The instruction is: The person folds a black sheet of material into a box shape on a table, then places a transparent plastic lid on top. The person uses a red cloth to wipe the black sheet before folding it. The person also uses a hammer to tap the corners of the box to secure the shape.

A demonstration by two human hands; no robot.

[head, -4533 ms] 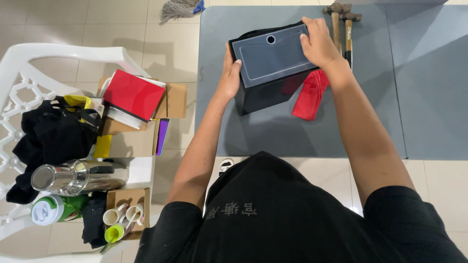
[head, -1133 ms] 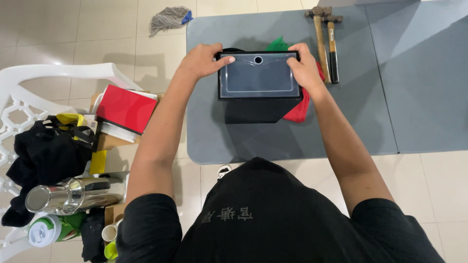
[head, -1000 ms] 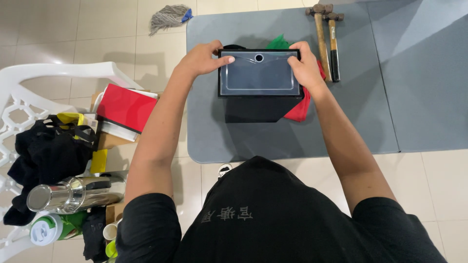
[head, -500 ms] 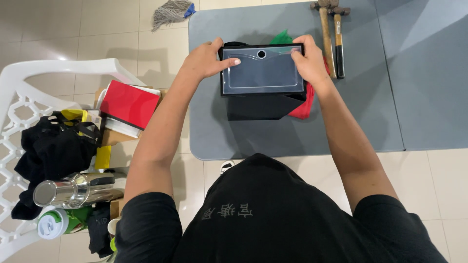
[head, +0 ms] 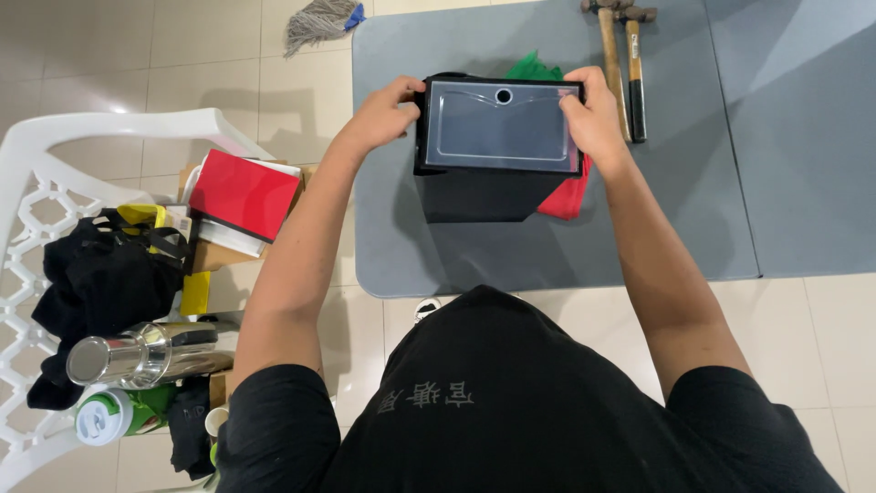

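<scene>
From the head camera, a grey mat (head: 547,246) lies on the tiled floor, and on it stands a black box (head: 484,187) with a clear plastic lid (head: 500,126) that has a round hole near its far edge. A red cloth (head: 566,196) pokes out at the box's right side, touching it, and a bit of green cloth (head: 534,68) shows just behind its far edge. Two hammers (head: 623,68) lie side by side on the mat, just to the right of the box, heads pointing far. A mop head (head: 319,23) rests on the tiles at the far left. Near left stands a white plastic chair (head: 55,183) carrying black fabric (head: 109,283), a red-covered book (head: 245,194), a steel flask (head: 137,356) and a green bottle with a white cap (head: 114,415).

Both arms reach forward, elbows bent. The left hand (head: 383,114) grips the lid's left edge, fingers curled over the corner. The right hand (head: 595,114) clasps the right edge, thumb on top of the plastic.
</scene>
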